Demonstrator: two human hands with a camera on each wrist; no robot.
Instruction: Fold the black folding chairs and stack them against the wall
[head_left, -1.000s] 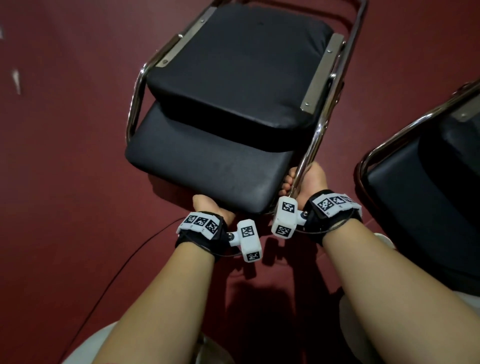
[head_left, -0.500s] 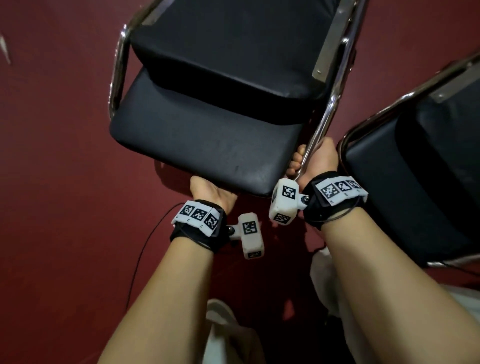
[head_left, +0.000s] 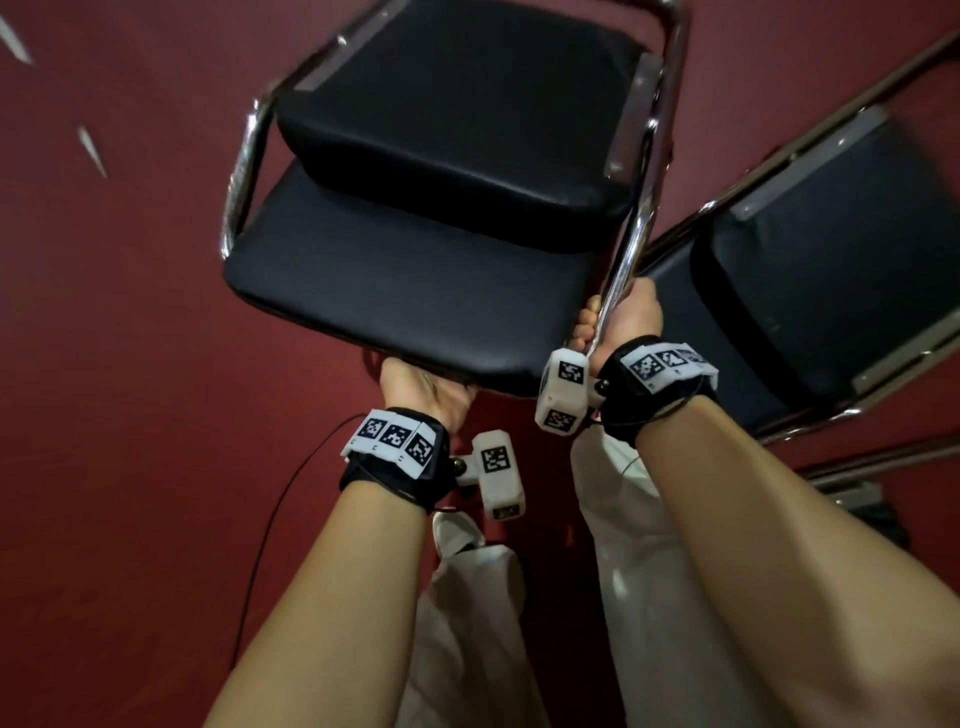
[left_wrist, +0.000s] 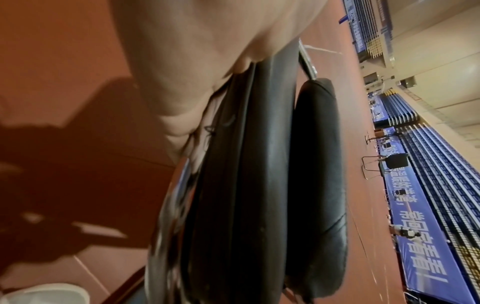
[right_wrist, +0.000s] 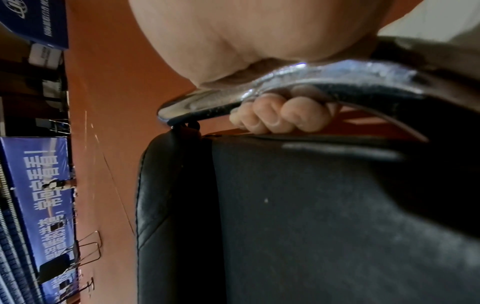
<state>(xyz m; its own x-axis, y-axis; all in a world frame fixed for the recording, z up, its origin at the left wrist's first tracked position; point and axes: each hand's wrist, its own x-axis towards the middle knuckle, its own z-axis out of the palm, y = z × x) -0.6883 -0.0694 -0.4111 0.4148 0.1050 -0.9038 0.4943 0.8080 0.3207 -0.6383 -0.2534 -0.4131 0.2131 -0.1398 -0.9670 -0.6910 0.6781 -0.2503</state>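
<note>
— Over the red floor (head_left: 104, 415), straight ahead of me: a black folding chair (head_left: 415, 291), folded, its seat cushion lying against the back pad inside a chrome frame (head_left: 631, 244). It is held up between both hands, tilted.

— How does each grip sit?

— My right hand (head_left: 623, 322) is curled round the chrome tube on the chair's right side; the right wrist view shows the fingertips (right_wrist: 272, 115) wrapped under the tube, just above the black pad (right_wrist: 311, 216). My left hand (head_left: 423, 389) is under the near edge of the lower cushion, the palm against it. The left wrist view shows the heel of the hand (left_wrist: 194, 61) pressed on the cushion's edge (left_wrist: 249, 164); the fingers are hidden behind the cushion, so I cannot tell how they are bent.

— Anything beside it?

— A second black folding chair (head_left: 810, 291) just to the right, near my right wrist. A thin black cable (head_left: 265, 545) runs across the floor at the left. Below the arms I see light trousers (head_left: 467, 623). In the wrist views, blue banners (left_wrist: 420, 236) with white characters line the hall's far side, and another chair (left_wrist: 389, 162) stands well apart on the floor.
</note>
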